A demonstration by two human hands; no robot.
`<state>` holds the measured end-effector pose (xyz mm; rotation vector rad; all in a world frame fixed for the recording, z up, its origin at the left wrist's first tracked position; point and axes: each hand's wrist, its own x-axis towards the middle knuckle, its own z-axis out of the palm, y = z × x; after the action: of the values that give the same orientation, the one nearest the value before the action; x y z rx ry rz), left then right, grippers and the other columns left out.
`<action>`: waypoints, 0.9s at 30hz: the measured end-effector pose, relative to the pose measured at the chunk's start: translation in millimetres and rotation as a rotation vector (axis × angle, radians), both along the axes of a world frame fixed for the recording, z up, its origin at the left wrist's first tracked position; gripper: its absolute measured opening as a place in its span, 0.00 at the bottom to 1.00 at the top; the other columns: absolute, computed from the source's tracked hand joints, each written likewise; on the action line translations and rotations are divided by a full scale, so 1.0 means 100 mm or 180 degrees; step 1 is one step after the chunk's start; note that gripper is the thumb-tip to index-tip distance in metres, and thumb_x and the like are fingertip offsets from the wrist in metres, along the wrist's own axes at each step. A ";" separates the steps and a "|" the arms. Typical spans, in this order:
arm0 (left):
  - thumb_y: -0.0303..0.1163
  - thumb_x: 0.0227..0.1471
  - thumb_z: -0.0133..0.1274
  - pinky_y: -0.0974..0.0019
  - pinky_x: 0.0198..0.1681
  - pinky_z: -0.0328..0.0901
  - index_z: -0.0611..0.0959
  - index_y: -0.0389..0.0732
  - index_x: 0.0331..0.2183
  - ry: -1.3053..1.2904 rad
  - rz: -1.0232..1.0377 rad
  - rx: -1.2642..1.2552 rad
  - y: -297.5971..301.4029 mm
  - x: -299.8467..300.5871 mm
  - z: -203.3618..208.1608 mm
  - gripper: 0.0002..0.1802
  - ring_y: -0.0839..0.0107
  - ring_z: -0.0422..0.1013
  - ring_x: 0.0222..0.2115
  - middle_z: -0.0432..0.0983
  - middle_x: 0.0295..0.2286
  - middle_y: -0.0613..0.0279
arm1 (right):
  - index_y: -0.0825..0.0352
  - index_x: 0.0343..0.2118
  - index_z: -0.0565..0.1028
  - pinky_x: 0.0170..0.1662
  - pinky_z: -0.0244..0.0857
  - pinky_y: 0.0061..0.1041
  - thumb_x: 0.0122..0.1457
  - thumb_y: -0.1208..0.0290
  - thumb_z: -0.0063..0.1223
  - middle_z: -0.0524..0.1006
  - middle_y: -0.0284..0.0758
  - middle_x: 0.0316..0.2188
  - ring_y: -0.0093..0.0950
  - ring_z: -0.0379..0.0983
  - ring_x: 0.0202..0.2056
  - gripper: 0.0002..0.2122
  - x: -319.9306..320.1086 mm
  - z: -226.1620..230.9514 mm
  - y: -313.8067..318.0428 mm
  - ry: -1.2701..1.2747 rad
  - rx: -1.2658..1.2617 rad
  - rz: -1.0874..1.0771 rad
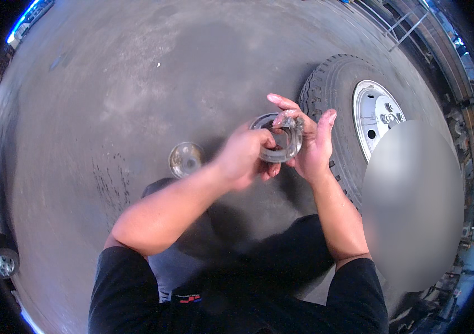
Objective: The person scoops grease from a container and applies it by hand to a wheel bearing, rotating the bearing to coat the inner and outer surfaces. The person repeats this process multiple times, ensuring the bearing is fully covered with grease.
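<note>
In front of my chest I hold a greasy metal ring point(289, 153), which looks like a wheel bearing, tilted between both hands. My left hand point(242, 158) is closed on the near left side of the ring, with fingers reaching into its opening. Palm turned up, my right hand point(313, 147) has its fingers curled over the ring's right side, while its thumb stands out to the right. Dark grease point(298, 124) clings to the ring and to the right fingers. A shallow round metal dish-like part point(186, 159) lies on the floor left of my left wrist.
A large truck wheel point(331, 100) with a pale rim and lug nuts stands close at my right. A blurred grey oval hides what is in front of the tyre's lower part. Racks and metal frames point(409, 30) line the far right; another vehicle's wheel point(6, 264) shows far left.
</note>
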<state>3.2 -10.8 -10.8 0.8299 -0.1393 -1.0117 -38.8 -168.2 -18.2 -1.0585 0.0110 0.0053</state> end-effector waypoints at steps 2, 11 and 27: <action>0.29 0.50 0.44 0.69 0.14 0.59 0.73 0.39 0.34 0.0421 0.0287 0.0022 -0.03 0.01 -0.02 0.08 0.69 0.66 0.15 0.71 0.21 0.58 | 0.66 0.36 0.76 0.61 0.46 0.34 0.62 0.37 0.09 0.61 0.44 0.60 0.36 0.54 0.60 0.40 -0.04 -0.20 -0.06 -0.0257 -0.0467 -0.0207; 0.35 0.60 0.37 0.70 0.23 0.64 0.73 0.46 0.41 0.1083 0.0974 0.0354 0.05 0.21 0.13 0.11 0.70 0.68 0.20 0.79 0.31 0.50 | 0.69 0.43 0.73 0.64 0.37 0.38 0.63 0.44 0.24 0.60 0.48 0.60 0.38 0.50 0.63 0.31 -0.15 0.11 0.02 -0.1258 -0.1476 -0.1029; 0.27 0.54 0.44 0.67 0.30 0.69 0.75 0.43 0.42 0.0684 0.1028 0.0640 0.08 0.32 -0.35 0.13 0.70 0.70 0.33 0.73 0.34 0.61 | 0.60 0.62 0.53 0.59 0.46 0.34 0.58 0.44 0.42 0.69 0.38 0.54 0.30 0.58 0.59 0.34 -0.16 0.05 -0.03 -0.0685 -0.0537 -0.0766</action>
<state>34.7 -3.0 -46.0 0.8864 0.2770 -0.8098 -54.4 -171.2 -13.0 -1.2163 -0.0569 -0.3323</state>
